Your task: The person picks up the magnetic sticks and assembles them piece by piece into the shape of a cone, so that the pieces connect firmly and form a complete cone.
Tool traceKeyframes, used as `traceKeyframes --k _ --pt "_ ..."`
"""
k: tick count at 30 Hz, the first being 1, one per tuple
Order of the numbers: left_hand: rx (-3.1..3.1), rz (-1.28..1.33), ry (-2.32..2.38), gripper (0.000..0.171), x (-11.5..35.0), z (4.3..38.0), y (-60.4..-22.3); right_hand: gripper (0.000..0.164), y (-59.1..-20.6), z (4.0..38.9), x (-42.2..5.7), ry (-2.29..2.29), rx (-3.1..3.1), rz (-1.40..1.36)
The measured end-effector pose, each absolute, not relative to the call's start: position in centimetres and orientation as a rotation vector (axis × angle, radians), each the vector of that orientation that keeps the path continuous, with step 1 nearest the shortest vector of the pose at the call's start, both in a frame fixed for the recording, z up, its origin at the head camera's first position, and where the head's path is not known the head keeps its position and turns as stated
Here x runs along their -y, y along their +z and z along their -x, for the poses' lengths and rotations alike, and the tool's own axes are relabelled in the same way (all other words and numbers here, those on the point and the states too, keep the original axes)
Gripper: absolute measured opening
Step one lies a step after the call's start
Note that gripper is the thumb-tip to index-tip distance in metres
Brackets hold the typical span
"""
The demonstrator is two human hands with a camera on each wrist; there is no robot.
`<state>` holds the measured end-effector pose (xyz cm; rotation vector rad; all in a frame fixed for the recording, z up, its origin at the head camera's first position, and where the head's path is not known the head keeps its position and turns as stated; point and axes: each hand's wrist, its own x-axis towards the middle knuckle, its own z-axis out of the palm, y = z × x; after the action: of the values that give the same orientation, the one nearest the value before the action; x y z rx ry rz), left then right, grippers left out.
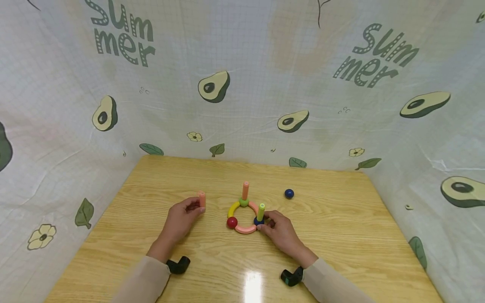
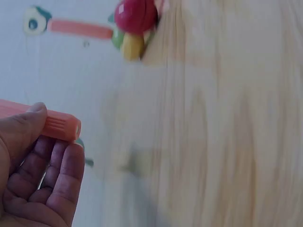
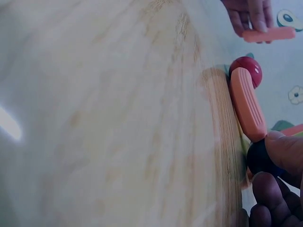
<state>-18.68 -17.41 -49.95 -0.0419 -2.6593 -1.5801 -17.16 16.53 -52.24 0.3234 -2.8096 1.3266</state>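
My left hand (image 1: 182, 216) pinches a straight salmon-pink rod (image 1: 202, 200) above the table, left of a ring of curved bars and balls. The ring has a yellow curved bar (image 1: 233, 208), salmon curved bars (image 1: 246, 229), a red ball (image 1: 232, 222), a green ball (image 1: 244, 202) and a dark blue ball (image 3: 259, 158). A salmon rod (image 1: 245, 191) stands upright on the green ball, and a yellow-green rod (image 1: 261, 211) rises from the blue one. At the ring's right side, my right hand (image 1: 281, 232) grips that blue ball between thumb and fingers.
A loose dark blue ball (image 1: 289, 193) lies behind and right of the ring. Everything rests on a wooden table (image 1: 341, 235). A white cloth (image 1: 250, 50) printed with avocados hangs along its back and sides.
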Motion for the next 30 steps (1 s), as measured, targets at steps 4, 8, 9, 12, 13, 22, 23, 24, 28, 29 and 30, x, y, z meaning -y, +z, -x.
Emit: traceKeyframes --k 4,8,9,12,13,22,23,24,28,29,30 --pt "2.633 0.097 -1.632 0.037 14.8 18.0 -49.3 0.033 -52.2 17.2 -16.6 1.321 2.809 -0.331" --pt "2.613 0.163 -1.673 0.034 12.6 17.7 -49.2 0.033 -52.3 17.2 -16.6 1.334 2.808 -0.328" --pt "2.611 0.176 -1.683 0.034 12.2 17.7 -49.2 0.033 -52.3 17.2 -16.6 1.334 2.808 -0.329" --pt "2.605 0.209 -1.719 0.033 11.1 17.6 -49.5 0.033 -52.3 17.2 -16.6 1.344 2.806 -0.331" --pt "2.601 0.221 -1.729 0.033 10.9 17.6 -49.6 0.033 -52.3 17.2 -16.6 1.345 2.806 -0.335" --pt "2.611 0.288 -1.740 0.030 10.0 17.5 -50.2 0.031 -52.2 17.2 -16.6 1.350 2.795 -0.354" --pt "2.615 0.292 -1.735 0.030 10.0 17.5 -50.3 0.030 -52.2 17.2 -16.6 1.352 2.793 -0.357" --pt "2.619 0.302 -1.731 0.031 10.0 17.4 -50.4 0.030 -52.2 17.2 -16.6 1.352 2.792 -0.360" --pt "2.664 0.354 -1.641 0.033 10.0 17.4 -50.8 0.030 -52.2 17.2 -16.7 1.352 2.786 -0.370" --pt "2.679 0.369 -1.609 0.032 10.0 17.4 -50.9 0.030 -52.2 17.2 -16.7 1.351 2.786 -0.371" --pt "2.689 0.385 -1.578 0.031 9.9 17.4 -51.0 0.030 -52.2 17.2 -16.7 1.352 2.786 -0.373"
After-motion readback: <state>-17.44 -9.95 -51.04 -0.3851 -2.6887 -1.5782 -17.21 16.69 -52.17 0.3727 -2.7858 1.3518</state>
